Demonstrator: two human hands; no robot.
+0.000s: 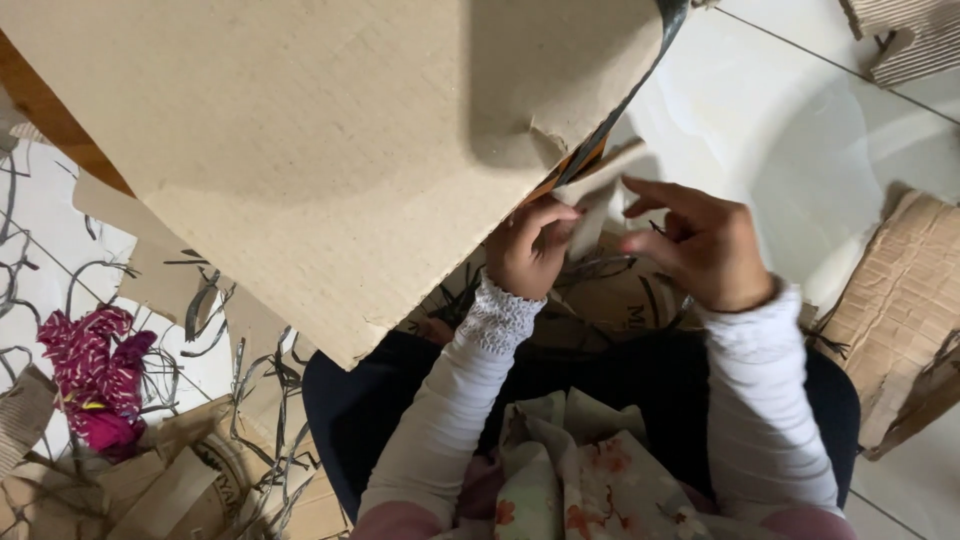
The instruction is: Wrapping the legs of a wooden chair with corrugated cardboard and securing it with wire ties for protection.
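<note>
left hand (pixel 528 250) pinches the cardboard sheet (pixel 330 150) edge; right hand (pixel 700 245), fingers curled, perhaps grips a torn strip (pixel 590 225) between them.

left hand (pixel 527 250): fingers curled, pinching | right hand (pixel 700 245): fingers bent, thumb forward | both hands close together

I see both arms in long white sleeves — ribbed knit, snug to the wrists. The cuff at my left hand (pixel 527 250) is a band of white lace; the one at my right hand (pixel 700 245) is plain. Dark trousers — navy or black — cover my legs.
</note>
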